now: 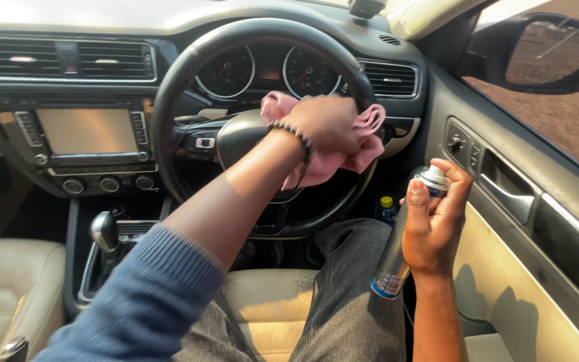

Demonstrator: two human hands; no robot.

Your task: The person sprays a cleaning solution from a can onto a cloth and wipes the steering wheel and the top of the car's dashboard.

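I sit in a car's driver seat. My left hand [326, 124] presses a pink cloth [333, 164] against the right side of the black steering wheel [189, 74]. A beaded bracelet circles that wrist, and a blue sleeve is pushed up the forearm. My right hand [433, 214] holds a silver spray can [391, 265] upright near the door, a finger resting on its white nozzle [433, 176]. The can's lower end has a blue band.
The instrument dials [269, 70] sit behind the wheel. A centre screen [87, 131] with knobs lies to the left, the gear lever [104, 231] below it. The door panel [510, 268] with handle and switches is at right. A small yellow-capped bottle [387, 209] stands by the door.
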